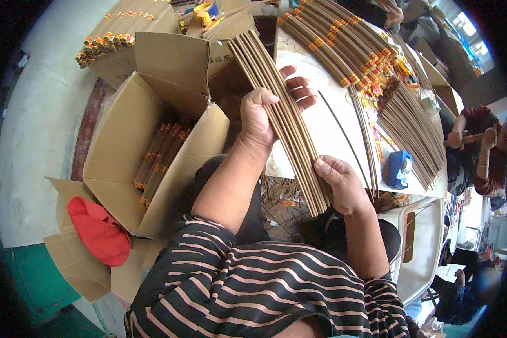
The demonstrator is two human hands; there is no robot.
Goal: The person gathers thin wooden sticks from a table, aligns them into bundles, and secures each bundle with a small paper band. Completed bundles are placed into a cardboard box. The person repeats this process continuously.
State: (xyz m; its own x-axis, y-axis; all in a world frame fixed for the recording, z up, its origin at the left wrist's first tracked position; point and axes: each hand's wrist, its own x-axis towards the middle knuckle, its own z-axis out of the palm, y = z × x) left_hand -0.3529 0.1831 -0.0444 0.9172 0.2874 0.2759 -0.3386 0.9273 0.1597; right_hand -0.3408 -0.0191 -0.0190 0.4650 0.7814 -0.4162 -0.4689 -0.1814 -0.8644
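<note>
Left hand (257, 119) and right hand (345, 185) clasp brown sticks (292, 146) over the desk (322, 135) near its near-left corner; better make ends even.

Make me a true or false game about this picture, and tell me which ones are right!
1. Both hands, the left hand and the right hand, hold one bunch of brown sticks. True.
2. The tape dispenser on the white table is green. False: it is blue.
3. Bundles with red and yellow bands lie inside the open cardboard box. True.
4. The red cloth is inside that box. False: it lies outside, over cardboard flaps.
5. The person's shirt has stripes. True.
</note>
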